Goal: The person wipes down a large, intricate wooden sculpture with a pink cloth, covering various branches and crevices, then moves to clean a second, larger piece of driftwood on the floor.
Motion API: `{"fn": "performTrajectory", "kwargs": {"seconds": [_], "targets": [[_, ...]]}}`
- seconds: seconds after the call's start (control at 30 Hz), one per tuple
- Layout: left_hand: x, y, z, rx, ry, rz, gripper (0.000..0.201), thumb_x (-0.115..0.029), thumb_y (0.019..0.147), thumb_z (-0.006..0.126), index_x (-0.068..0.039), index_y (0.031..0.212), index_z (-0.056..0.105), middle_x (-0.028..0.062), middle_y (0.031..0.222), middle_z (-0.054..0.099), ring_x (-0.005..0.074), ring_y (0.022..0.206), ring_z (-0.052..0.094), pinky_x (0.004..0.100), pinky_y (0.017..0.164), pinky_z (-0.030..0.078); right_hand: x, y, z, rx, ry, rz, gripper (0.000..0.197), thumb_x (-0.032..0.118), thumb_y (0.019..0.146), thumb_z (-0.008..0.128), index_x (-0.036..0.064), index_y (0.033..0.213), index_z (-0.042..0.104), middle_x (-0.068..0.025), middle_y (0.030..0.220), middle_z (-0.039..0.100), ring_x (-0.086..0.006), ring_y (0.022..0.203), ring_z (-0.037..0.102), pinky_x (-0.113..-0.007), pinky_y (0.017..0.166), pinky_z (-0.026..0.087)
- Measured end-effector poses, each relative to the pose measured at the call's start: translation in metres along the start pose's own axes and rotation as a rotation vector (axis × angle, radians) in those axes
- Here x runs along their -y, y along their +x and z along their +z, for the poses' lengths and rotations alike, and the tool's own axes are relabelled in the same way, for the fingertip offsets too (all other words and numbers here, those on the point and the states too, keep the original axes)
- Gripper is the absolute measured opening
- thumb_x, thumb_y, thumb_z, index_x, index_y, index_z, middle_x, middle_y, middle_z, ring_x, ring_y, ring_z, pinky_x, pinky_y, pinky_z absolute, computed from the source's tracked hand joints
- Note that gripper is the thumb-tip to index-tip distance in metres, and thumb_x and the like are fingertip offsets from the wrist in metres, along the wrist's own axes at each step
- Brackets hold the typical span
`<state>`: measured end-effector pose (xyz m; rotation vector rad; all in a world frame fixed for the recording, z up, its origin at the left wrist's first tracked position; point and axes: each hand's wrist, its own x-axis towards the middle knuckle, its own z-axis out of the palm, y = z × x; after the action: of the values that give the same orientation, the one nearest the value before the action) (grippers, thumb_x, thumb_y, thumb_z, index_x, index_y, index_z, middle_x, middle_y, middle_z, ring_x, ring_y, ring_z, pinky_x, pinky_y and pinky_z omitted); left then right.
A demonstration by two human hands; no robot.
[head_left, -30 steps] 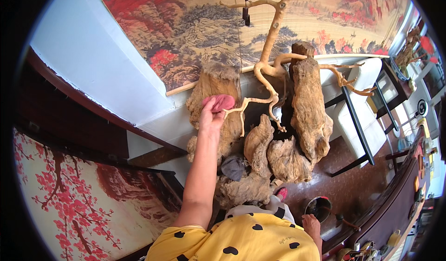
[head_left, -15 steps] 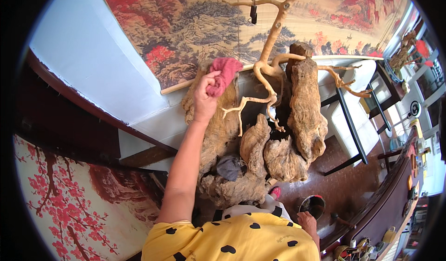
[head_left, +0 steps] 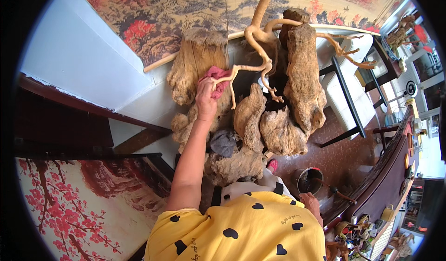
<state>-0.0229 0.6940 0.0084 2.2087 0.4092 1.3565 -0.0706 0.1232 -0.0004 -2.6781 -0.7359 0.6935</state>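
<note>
While the left hand (head_left: 206, 98) presses a pink cloth (head_left: 216, 79) against the large gnarled root sculpture (head_left: 260, 121), its fingers are curled closed around the cloth, just below a pale branch (head_left: 253, 52). Right hand (head_left: 310, 203) hangs low beside a small dark pot (head_left: 309, 180) on the floor; its finger spread cannot be told. Grey rag (head_left: 224, 142) lies lower on the wood.

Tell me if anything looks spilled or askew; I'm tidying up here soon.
Nothing looks spilled or broken. A grey rag lies draped low on the driftwood sculpture, apart from the pink cloth the left hand presses against the wood. The dark bucket stands upright.
</note>
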Motion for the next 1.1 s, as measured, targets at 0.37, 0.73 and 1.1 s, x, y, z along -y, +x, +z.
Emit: {"fn": "performTrajectory", "kwargs": {"seconds": [0.37,0.73,1.1], "targets": [[0.018,-0.075,-0.003,0.336,0.31,0.261,0.018,-0.003,0.078,0.059,-0.008,0.095,0.061,0.0091,0.115,0.062,0.0292,0.112,0.058,0.0414,0.095,0.047,0.07,0.08,-0.039,-0.071,-0.314,-0.49,0.04,0.01,0.079,0.068,0.0099,0.119,0.062,-0.0106,0.111,0.06,-0.0294,0.104,0.057,-0.041,0.088,0.046],[0.014,-0.154,-0.006,0.408,0.533,-0.026,0.009,-0.013,0.085,0.053,-0.009,0.089,0.06,0.0083,0.1,0.058,0.0264,0.102,0.058,0.0397,0.088,0.051,0.236,0.281,-0.051,-0.263,-0.535,-0.959,0.047,0.031,0.081,0.068,0.0138,0.124,0.061,-0.0089,0.145,0.045,-0.0264,0.139,0.036,-0.049,0.1,0.035],[0.02,-0.206,-0.128,-0.8,0.063,-0.885,0.026,0.016,0.081,0.056,-0.002,0.098,0.051,0.0049,0.105,0.059,0.015,0.099,0.055,0.0279,0.091,0.045,0.262,0.304,-0.023,-0.268,-0.526,-0.959,0.04,0.032,0.086,0.061,0.0149,0.122,0.066,-0.0089,0.135,0.054,-0.0316,0.132,0.041,-0.053,0.109,0.028]]}}
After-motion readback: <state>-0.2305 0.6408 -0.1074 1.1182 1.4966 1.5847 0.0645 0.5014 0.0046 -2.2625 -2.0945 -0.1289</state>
